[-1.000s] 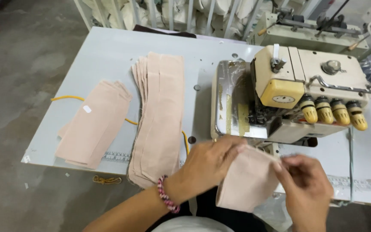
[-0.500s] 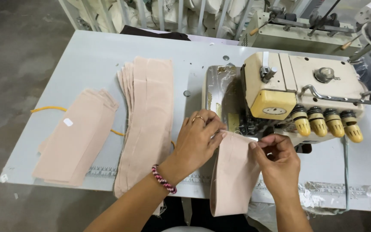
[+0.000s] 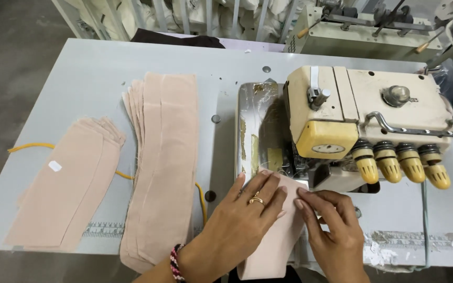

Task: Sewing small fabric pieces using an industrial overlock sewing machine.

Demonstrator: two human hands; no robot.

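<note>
Under both hands (image 3: 247, 209), pink fabric strip (image 3: 279, 238)

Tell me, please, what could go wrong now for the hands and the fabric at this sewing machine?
The left hand and right hand press the pink fabric piece close to the machine's needle area, so fingers might get caught. The piece hangs over the table edge and could pull askew.
</note>
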